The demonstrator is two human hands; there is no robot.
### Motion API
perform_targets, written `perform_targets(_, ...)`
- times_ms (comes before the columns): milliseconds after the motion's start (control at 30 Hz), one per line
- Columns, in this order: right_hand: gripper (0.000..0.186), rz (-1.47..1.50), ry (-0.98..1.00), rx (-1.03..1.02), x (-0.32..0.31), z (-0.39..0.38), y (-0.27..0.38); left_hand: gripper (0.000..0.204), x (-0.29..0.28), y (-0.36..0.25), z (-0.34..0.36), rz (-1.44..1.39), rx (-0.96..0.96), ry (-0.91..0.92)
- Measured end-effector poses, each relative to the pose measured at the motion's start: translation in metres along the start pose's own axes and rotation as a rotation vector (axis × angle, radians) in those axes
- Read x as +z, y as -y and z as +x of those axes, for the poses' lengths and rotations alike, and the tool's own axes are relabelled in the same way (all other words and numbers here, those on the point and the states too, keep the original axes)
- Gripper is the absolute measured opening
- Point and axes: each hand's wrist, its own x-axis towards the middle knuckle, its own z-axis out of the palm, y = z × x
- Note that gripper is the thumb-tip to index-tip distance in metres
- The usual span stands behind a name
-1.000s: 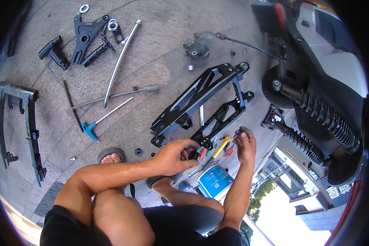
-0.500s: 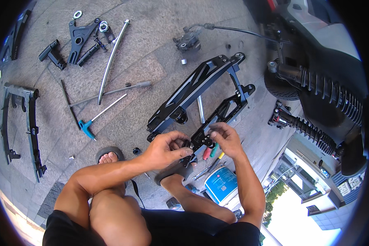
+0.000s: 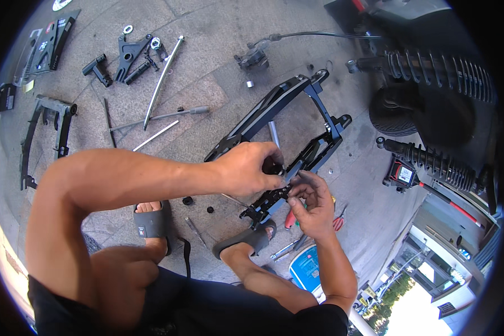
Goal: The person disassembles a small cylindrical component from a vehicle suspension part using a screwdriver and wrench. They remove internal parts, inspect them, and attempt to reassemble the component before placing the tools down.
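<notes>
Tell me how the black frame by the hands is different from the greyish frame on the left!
The black frame looks bigger; the greyish frame looks smaller. The black frame looks shinier and cleaner, while the greyish frame looks dull and worn. The left hand and right hand are at the black frame, but the greyish frame lies apart, partly behind the left arm. Both have two long sides joined near one end.
</notes>
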Motion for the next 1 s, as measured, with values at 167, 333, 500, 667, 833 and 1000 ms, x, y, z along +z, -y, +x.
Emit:
perform_targets(167, 0.056, -0.195, -0.081, -0.056, 0.011, -0.008, -0.019, 0.045, 0.028, 0.007, 0.012, -0.379, -0.013, -0.064)
perform_targets(333, 0.051, 0.109, -0.250, 0.044, 0.014, -0.007, -0.028, 0.041, 0.045, 0.013, 0.023, -0.510, -0.035, -0.008)
perform_targets(500, 0.043, 0.155, -0.291, -0.009, 0.014, 0.011, -0.025, 0.038, 0.040, 0.013, 0.028, -0.573, -0.055, 0.029)
perform_targets(667, 0.042, 0.150, -0.324, -0.088, 0.018, 0.022, -0.025, 0.043, 0.032, 0.016, 0.027, -0.764, -0.058, 0.061)
perform_targets(833, 0.028, 0.090, -0.345, -0.138, 0.020, 0.028, -0.026, 0.045, 0.023, 0.019, 0.030, -0.713, 0.009, 0.063)
perform_targets(1000, 0.025, 0.052, -0.338, -0.139, 0.020, 0.029, -0.027, 0.044, 0.017, 0.019, 0.028, -0.600, 0.026, 0.056)
